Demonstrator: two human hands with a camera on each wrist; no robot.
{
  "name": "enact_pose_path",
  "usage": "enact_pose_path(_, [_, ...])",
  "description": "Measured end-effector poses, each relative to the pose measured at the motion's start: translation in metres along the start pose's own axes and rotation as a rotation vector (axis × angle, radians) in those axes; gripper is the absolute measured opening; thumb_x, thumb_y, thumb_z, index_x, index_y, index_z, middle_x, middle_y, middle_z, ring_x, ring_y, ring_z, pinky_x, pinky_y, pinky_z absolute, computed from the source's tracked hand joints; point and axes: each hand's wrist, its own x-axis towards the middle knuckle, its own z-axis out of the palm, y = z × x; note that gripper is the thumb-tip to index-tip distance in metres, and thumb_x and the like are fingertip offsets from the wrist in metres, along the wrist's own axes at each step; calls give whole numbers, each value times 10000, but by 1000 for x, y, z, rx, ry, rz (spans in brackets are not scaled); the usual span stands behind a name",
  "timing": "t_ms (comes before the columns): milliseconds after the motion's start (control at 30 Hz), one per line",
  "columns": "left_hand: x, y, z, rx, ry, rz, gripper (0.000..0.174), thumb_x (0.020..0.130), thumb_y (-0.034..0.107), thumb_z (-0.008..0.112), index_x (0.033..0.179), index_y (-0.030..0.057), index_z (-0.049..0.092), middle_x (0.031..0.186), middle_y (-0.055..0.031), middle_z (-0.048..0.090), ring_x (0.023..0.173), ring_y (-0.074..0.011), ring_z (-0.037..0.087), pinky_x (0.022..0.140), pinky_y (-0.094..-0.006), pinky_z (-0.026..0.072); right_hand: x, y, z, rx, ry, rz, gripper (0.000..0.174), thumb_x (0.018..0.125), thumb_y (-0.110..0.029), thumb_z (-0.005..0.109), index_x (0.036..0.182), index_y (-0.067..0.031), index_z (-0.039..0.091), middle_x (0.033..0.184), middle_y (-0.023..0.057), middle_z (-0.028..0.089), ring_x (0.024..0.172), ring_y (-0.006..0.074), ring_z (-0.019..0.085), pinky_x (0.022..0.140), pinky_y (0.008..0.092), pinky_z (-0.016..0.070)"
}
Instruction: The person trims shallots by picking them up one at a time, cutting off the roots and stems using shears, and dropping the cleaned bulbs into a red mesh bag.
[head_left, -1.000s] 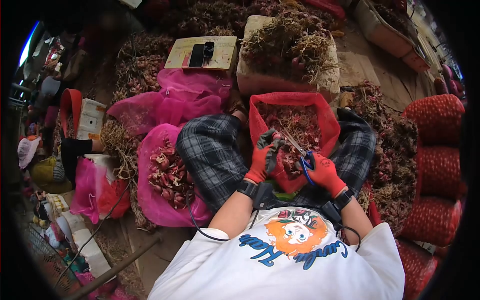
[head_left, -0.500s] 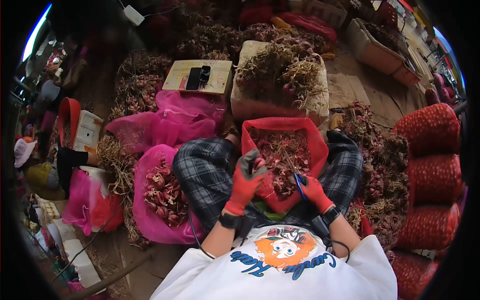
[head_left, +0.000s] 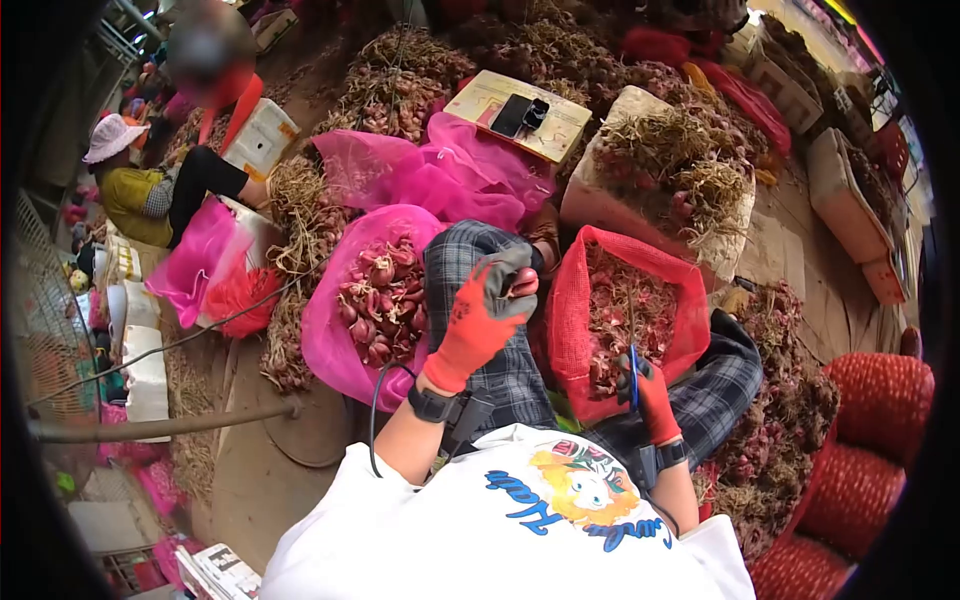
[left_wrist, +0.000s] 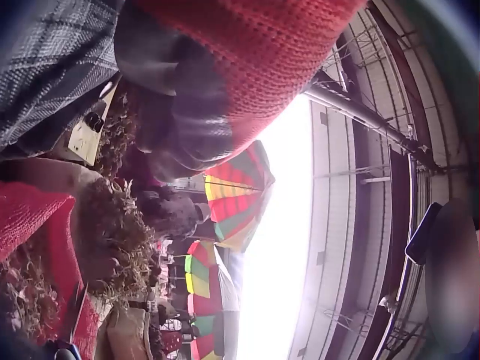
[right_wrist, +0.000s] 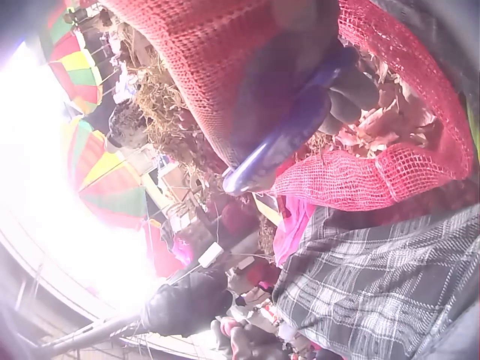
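White printed shirt (head_left: 400, 530), plaid trousers (head_left: 512, 388), red gloves (head_left: 468, 338) with grey fingers (head_left: 494, 276), black wristbands (head_left: 432, 405)

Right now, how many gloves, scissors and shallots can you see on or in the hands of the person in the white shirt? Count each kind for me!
Red-and-grey gloves: 2
Blue-handled scissors: 1
Shallots: 1 visible, in the left hand
Total: 4

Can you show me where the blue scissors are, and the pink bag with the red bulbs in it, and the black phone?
Blue scissors (head_left: 634, 378): head view, on the handle.
Pink bag (head_left: 321, 335): head view, on its side wall.
Black phone (head_left: 511, 116): head view, middle of its face.
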Motion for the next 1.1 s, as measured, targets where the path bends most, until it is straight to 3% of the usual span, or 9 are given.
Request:
enact_pose_path(133, [2,5,-2,204,11,39,443,748,-27,664,1156,1,495,1012,-48,587,922,-114,575,849,-272,458,-8,-6,-4,5,-32,43,264,864,-236,586,1061,-62,576,682,13,558,533,107,538,482,248,458])
enact_pose_path(267, [-9,-3,-51,201,410,-121,370,829,49,629,1173,37,493,1046,-47,551,923,-132,573,810,-259,470,-2,10,-15,33,17,26,268,870,-243,582,1075,-71,600,686,10,569,511,122,535,469,254,450])
enact_pose_path(400, [-48,-26,-146,1087,402,-309,457,748,146,678,1156,19,516,1102,-200,531,989,-356,519,847,-427,423,-6,-6,-7,188,1,82,206,880,-295,576,987,-119,578,668,-34,517,528,70,507,463,216,426])
enact_pose_path(533, [-57,-29,-152,1332,363,-462,493,784,135,665,1219,3,474,1302,-173,405,1116,-344,470,914,-404,415,19,20,-18,293,-219,20,194,876,-313,590,909,-129,537,694,-53,503,541,46,474,481,197,403])
enact_pose_path(633, [-8,-21,-103,998,424,19,464,808,73,645,1234,18,467,1246,-136,452,1075,-271,500,897,-363,434,6,-2,-2,78,-190,-76,201,854,-288,618,906,-108,545,715,-52,518,576,41,472,519,200,405])
enact_pose_path(767, [70,-2,26,241,141,-24,428,787,49,670,1189,48,520,1133,-79,514,1011,-169,519,892,-293,433,2,-13,3,-121,-63,-140,214,819,-234,657,923,-64,580,755,-30,555,662,47,489,587,215,419])
enact_pose_path(900, [140,-78,149,-56,-191,-159,480,805,103,693,1234,53,483,1092,-69,539,933,-150,535,770,-270,476,-9,-35,-7,-194,150,-292,234,781,-184,686,936,-37,591,785,0,574,705,55,505,641,227,436])
enact_pose_path(1033, [199,-161,249,194,-66,-52,589,709,246,771,1184,17,508,1108,-141,553,965,-249,565,815,-343,481,-19,-66,-35,322,39,-270,298,820,-132,622,1082,3,574,813,5,562,708,88,541,646,234,467])
enact_pose_path(1100, [214,-178,271,333,-59,-28,611,686,253,787,1165,1,504,1103,-148,572,960,-256,579,813,-341,479,-23,-92,-55,180,64,-276,313,852,-104,575,1138,19,548,826,2,555,702,86,537,636,220,464])
